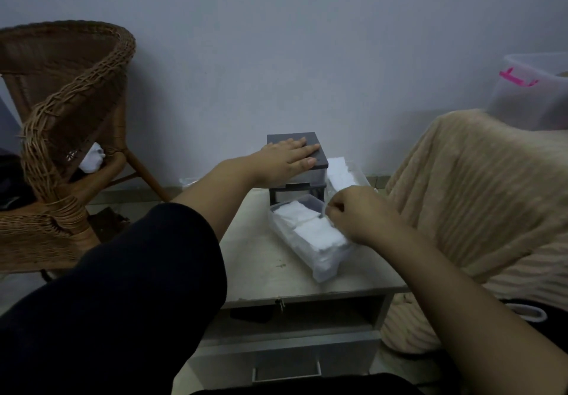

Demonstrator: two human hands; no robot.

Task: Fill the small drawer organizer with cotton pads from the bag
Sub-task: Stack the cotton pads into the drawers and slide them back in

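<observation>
A small grey drawer organizer stands at the far edge of a low bedside table. My left hand lies flat on its top, fingers spread. A clear drawer, pulled out in front of the organizer, holds white cotton pads. My right hand is over the drawer's right side, its fingers pinched on the drawer's rim or a pad; which one is unclear. A clear bag of cotton pads lies to the right of the organizer.
A wicker chair stands to the left. A beige ribbed blanket covers something on the right, with a clear plastic bin behind it. The table has a drawer with a handle below.
</observation>
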